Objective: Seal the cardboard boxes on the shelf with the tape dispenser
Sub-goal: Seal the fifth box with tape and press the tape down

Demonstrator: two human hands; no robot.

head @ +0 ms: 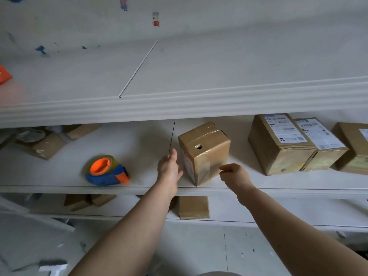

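Note:
A tall brown cardboard box (205,152) stands upright near the front edge of the white middle shelf (139,140), with clear tape across its top and a small hole in its side. My left hand (169,166) reaches in flat, fingers straight, just left of the box. My right hand (234,174) hovers at the box's lower right corner with its fingers loosely curled, holding nothing. The tape dispenser (107,171), blue with an orange core and a clear tape roll, lies on the shelf to the left, apart from both hands.
Three labelled cardboard boxes (282,144) stand in a row on the right of the middle shelf. Flattened cartons (41,144) lie at its left. More boxes (194,207) sit on the lower shelf. An orange object (4,74) rests on the top shelf.

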